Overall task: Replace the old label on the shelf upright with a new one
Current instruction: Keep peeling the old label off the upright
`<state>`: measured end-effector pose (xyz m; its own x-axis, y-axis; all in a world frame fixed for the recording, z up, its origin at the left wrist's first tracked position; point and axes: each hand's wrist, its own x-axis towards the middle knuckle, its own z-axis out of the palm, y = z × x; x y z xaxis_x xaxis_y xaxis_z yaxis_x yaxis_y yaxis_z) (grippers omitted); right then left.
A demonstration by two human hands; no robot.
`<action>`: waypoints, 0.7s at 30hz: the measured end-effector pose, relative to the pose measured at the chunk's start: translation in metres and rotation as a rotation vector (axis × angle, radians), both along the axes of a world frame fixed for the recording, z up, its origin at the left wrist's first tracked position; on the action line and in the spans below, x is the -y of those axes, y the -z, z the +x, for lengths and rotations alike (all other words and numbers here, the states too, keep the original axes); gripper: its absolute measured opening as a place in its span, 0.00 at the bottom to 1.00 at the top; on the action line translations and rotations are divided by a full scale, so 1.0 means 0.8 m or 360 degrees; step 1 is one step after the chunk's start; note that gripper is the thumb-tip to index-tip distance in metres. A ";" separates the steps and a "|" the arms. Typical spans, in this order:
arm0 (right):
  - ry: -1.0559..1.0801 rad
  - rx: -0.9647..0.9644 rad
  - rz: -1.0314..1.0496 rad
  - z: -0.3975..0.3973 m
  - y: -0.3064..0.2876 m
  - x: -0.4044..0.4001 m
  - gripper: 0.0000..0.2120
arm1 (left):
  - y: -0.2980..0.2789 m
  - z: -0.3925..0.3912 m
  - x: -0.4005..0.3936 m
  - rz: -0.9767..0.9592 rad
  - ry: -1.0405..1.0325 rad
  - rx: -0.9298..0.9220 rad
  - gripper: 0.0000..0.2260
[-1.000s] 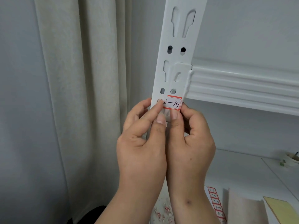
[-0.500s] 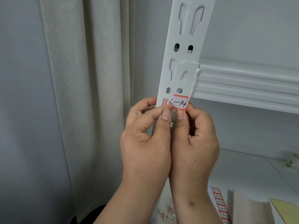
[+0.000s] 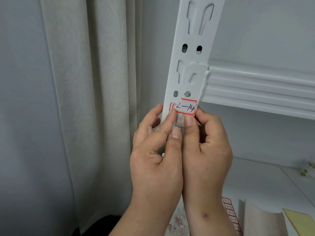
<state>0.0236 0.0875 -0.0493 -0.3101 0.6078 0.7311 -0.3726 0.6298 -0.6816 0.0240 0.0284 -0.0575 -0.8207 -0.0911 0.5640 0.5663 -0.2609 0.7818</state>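
Red-bordered label (image 3: 185, 107) sits just under the shelf upright (image 3: 191, 53) holes. My left hand (image 3: 153, 150) and right hand (image 3: 207, 150) pinch its ends, fingers curled. Advise levelling before pressing flat.

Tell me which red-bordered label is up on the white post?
The label marked 2-14, held at its edges by both hands' fingers against the shelf upright. The other labels lie in a strip below.

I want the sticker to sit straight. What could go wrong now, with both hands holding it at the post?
1. The new label looks slightly tilted and offset from the red edge behind it, so it may stick crooked.
2. It partly spans a slot in the upright, so it may bond weakly.
3. The left hand and right hand pinch its ends, which may crease it.
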 end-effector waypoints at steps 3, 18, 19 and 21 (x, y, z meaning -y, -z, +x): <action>-0.0019 0.0011 -0.0009 0.001 0.000 0.000 0.08 | 0.000 0.003 -0.001 0.0034 0.0053 0.0033 0.15; -0.0029 -0.0036 -0.0049 -0.003 0.002 0.004 0.07 | 0.001 -0.003 0.001 0.0357 0.0497 0.0162 0.17; -0.0029 -0.0041 -0.0054 -0.003 0.002 0.004 0.07 | 0.002 -0.004 0.002 0.0367 0.0490 0.0160 0.17; -0.0023 -0.0040 -0.0047 -0.003 0.002 0.004 0.07 | 0.004 -0.007 0.002 0.0379 0.0492 0.0150 0.16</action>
<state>0.0210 0.0844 -0.0511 -0.3007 0.6248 0.7205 -0.3986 0.6040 -0.6901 0.0180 0.0267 -0.0608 -0.8771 0.0492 0.4777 0.3611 -0.5882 0.7236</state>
